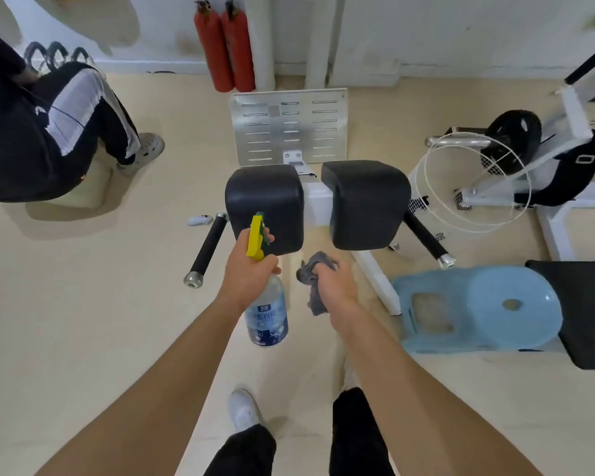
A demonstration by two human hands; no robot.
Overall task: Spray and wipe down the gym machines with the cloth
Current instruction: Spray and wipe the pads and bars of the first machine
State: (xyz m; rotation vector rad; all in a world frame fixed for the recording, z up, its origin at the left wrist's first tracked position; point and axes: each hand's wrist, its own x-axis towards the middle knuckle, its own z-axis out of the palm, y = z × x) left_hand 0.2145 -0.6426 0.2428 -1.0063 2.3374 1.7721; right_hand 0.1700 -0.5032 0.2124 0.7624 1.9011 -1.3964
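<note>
Spraying is looking like the step in hand: the left hand [251, 266] is gripping the neck of the spray bottle [268, 317] just under its yellow trigger [255, 240], and the nozzle is pointing at the left black pad [265, 197] of the gym machine [318, 201]. To do this well, I judge, the person should be misting the pad's top and front evenly — a light coat, not a drip — and sparing the floor [117, 321] any overspray. The right hand [339, 280] is clutching the grey cloth [311, 274], bunched, with a tail hanging below the fist. The cloth is hovering just beside the bottle, below the gap between the left pad and the right black pad [364, 201], seemingly touching neither.
</note>
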